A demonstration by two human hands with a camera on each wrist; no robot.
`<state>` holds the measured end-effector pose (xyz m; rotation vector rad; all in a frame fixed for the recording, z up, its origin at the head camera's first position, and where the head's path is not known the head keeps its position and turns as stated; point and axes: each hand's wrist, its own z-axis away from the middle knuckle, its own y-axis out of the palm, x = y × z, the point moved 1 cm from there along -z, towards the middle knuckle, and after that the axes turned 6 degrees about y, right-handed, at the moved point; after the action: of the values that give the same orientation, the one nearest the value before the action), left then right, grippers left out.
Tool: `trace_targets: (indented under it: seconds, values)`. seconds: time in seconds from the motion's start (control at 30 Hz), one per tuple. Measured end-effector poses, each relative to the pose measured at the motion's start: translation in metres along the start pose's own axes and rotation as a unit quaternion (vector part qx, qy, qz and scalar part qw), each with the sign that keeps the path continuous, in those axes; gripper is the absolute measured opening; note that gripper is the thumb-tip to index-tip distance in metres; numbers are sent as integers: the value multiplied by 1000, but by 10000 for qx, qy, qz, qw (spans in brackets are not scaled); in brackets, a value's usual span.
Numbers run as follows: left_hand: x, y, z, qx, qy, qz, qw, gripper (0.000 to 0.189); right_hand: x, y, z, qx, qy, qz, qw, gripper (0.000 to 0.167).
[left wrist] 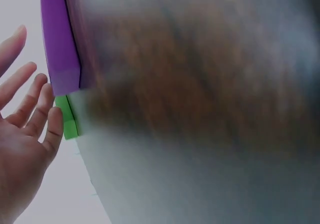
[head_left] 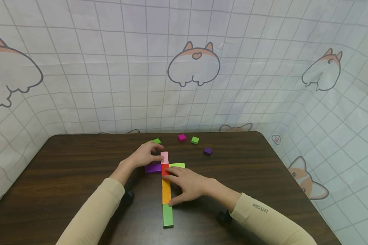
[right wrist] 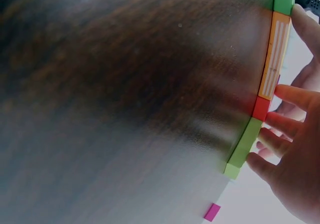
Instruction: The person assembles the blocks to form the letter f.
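Wooden blocks form a cross on the table: a pink block (head_left: 164, 157) at the top, then a red block (head_left: 165, 172), an orange block (head_left: 166, 192) and a green block (head_left: 168, 216) below. A purple block (head_left: 153, 168) lies left of the red one, a lime block (head_left: 178, 165) right of it. My left hand (head_left: 145, 154) is beside the pink block, a fingertip at its left edge. With fingers spread, my right hand (head_left: 188, 183) rests fingertips on the red block and at the orange block's right side. In the right wrist view, the orange block shows white stripes along its side.
Loose small blocks lie toward the back edge: a green one (head_left: 156, 141) behind the left hand, a magenta one (head_left: 182, 137), another green one (head_left: 195, 140) and a dark purple one (head_left: 208, 151). A grid-patterned cloth (head_left: 135, 109) hangs behind the dark wooden table (head_left: 64, 177).
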<state>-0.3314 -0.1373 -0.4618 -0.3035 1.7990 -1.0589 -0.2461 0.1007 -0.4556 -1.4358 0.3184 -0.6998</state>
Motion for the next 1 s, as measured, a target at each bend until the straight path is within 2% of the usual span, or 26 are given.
trace_targets:
  seconds: [0.27, 0.43, 0.8, 1.0]
  values:
    - [9, -16, 3, -664, -12, 33, 9978, 40, 0, 0, -1, 3, 48, -40, 10000, 90]
    - [19, -22, 0, -951, -237, 18, 9952, 38, -2, -1, -1, 14, 39, -94, 9999, 90]
    - [38, -28, -8, -1112, -755, 81, 9909, 45, -8, -3, -2, 32, 24, -28, 10000, 90]
    - [45, -26, -11, -1038, -963, 206, 9897, 45, -8, -2, -2, 58, -3, -71, 10000, 89]
